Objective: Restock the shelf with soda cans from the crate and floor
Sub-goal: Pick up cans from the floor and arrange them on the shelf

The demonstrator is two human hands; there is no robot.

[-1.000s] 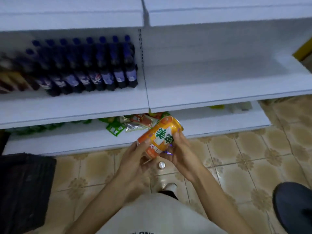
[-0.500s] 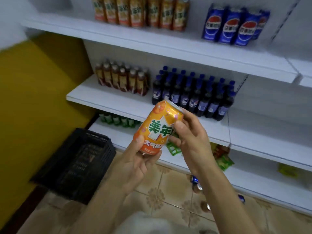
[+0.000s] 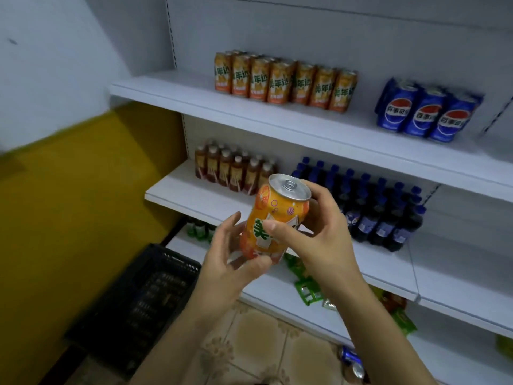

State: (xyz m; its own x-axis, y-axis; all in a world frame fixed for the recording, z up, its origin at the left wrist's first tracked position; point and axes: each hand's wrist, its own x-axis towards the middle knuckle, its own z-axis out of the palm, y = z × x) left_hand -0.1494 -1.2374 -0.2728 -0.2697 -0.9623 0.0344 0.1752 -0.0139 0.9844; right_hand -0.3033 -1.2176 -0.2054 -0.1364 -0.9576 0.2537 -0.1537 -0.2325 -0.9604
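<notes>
Orange soda can point(image 3: 273, 218) in mid-air in front of the shelving, roughly upright, top tipped a little to the left, silver lid and pull tab facing the camera. Both hands on it. Left hand point(image 3: 230, 262) cups the can's bottom end: grip curled round the base, thumb along the lower front, fingertips spread loosely at its left side. Right hand point(image 3: 319, 232) grips the can's right side, thumb pressed across the green label, fingers wrapped behind the upper body. Everything else taken from the can: straight above it, a row of matching orange cans point(image 3: 283, 80) stands on the upper shelf point(image 3: 277, 120); above and well to the right, on that same shelf, blue cola cans point(image 3: 427, 112). Just behind the can, brown bottles point(image 3: 233, 170) on the left and dark cola bottles point(image 3: 383, 212) on the right, on the middle shelf point(image 3: 194, 198). Below and left of the can, a black crate point(image 3: 138, 295) on the floor against the yellow wall point(image 3: 69, 204) — contents too dark to tell. Below and right, green snack packets point(image 3: 308, 290) on the bottom shelf, and lower still loose cans point(image 3: 351, 359) lying on the tiled floor point(image 3: 263, 343) — blurred.
</notes>
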